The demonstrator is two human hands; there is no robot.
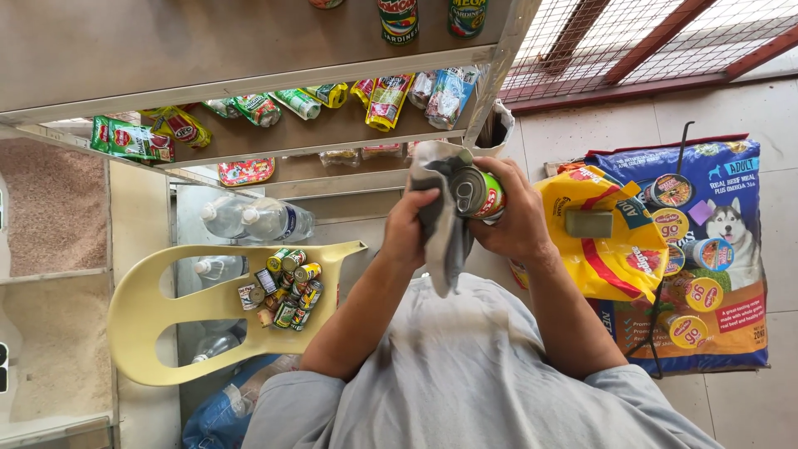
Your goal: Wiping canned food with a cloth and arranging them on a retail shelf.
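My right hand [519, 218] grips a small round can [478, 194] with a red and green label, its metal top facing up. Pressed against the can is a grey cloth [442, 218], held bunched in my left hand [409, 224]. The cloth hangs down toward my grey shirt. Both hands are raised in front of the metal shelf unit [249, 71].
A yellow plastic chair [158, 320] at the left carries several small cans [287, 287]. Water bottles [253, 220] lie behind it. Shelves hold sachets [386, 100] and cans [399, 18]. Pet food bags [706, 249] with round tins on top lie on the tiled floor at the right.
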